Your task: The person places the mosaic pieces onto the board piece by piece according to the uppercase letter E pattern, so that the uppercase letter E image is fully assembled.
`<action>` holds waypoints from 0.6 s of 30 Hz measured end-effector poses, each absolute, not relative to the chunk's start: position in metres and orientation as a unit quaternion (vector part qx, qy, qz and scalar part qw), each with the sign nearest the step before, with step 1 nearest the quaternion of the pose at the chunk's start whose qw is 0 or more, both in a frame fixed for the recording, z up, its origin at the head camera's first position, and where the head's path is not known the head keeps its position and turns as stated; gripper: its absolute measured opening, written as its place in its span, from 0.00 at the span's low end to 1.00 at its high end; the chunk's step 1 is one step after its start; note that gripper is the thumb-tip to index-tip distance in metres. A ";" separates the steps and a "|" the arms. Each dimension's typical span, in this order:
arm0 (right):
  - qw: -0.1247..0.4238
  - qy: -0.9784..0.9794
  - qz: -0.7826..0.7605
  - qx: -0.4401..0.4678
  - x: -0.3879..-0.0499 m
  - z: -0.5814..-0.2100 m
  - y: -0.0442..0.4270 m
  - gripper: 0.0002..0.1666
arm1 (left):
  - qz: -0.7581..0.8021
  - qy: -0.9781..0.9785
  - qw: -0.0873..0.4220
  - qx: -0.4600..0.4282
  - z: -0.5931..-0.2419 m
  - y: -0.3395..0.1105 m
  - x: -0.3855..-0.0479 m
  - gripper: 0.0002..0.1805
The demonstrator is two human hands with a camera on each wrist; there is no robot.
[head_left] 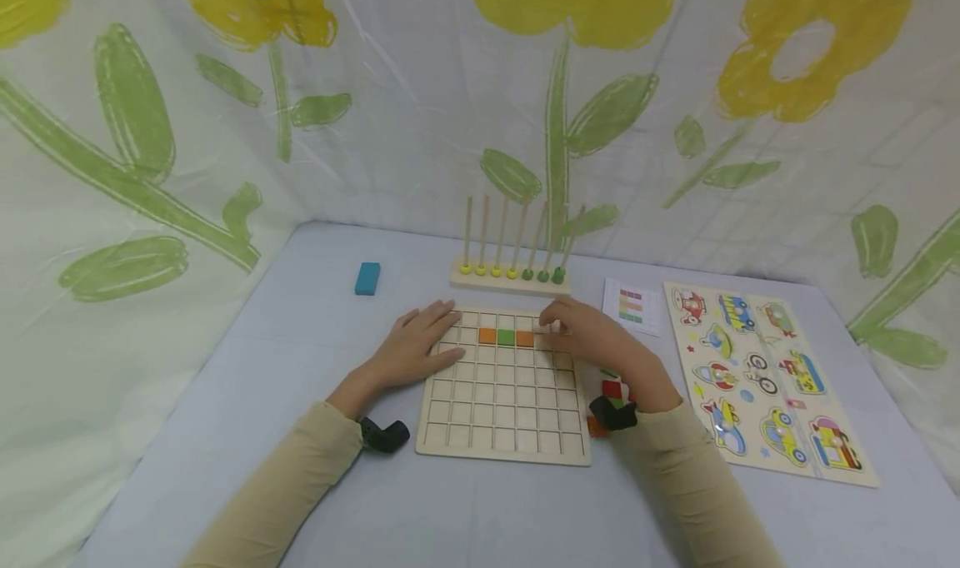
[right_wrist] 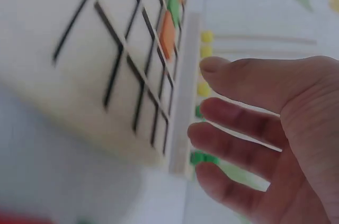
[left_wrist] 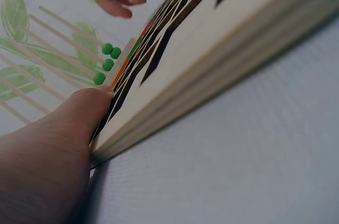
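Observation:
A wooden grid board point(head_left: 504, 441) lies flat on the table. In one of its upper rows sit an orange tile point(head_left: 487, 336), a green tile point(head_left: 506, 337) and another orange tile point(head_left: 524, 338), side by side. My left hand point(head_left: 408, 347) rests at the board's left edge, fingers extended; its thumb point(left_wrist: 87, 108) touches the board in the left wrist view. Over the board's upper right corner hovers my right hand point(head_left: 592, 332). The right wrist view shows its fingers point(right_wrist: 238, 139) loosely bent and apart, with nothing between them.
Behind the board stands a pegged rack point(head_left: 510, 282) with yellow and green beads. A blue block point(head_left: 367, 278) lies at the back left. Loose red and green tiles point(head_left: 612, 390) lie by the right wrist. Rightward are a printed card point(head_left: 632, 306) and a picture puzzle point(head_left: 780, 460).

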State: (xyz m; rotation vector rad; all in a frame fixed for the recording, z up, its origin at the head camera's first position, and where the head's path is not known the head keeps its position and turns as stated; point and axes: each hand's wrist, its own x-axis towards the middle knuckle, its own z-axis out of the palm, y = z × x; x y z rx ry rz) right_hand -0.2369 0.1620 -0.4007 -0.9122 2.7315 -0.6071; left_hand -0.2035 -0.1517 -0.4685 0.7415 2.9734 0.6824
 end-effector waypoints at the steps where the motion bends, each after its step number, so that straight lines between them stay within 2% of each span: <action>1: 0.097 0.925 -0.207 -0.303 -0.236 -0.398 0.170 0.13 | 0.217 0.947 0.001 0.236 -0.469 -0.151 -0.204 0.37; 4: 0.085 0.932 -0.194 -0.295 -0.233 -0.392 0.195 0.14 | 0.217 0.947 0.001 0.236 -0.469 -0.151 -0.204 0.38; 8: 0.104 0.942 -0.177 -0.266 -0.229 -0.391 0.227 0.16 | 0.215 0.948 -0.001 0.236 -0.469 -0.152 -0.203 0.38; 15: 0.203 0.944 -0.178 -0.189 -0.219 -0.395 0.252 0.17 | 0.214 0.948 -0.003 0.237 -0.469 -0.151 -0.203 0.38; 18: 0.215 0.942 -0.183 -0.183 -0.217 -0.400 0.253 0.19 | 0.214 0.947 -0.005 0.239 -0.469 -0.151 -0.203 0.38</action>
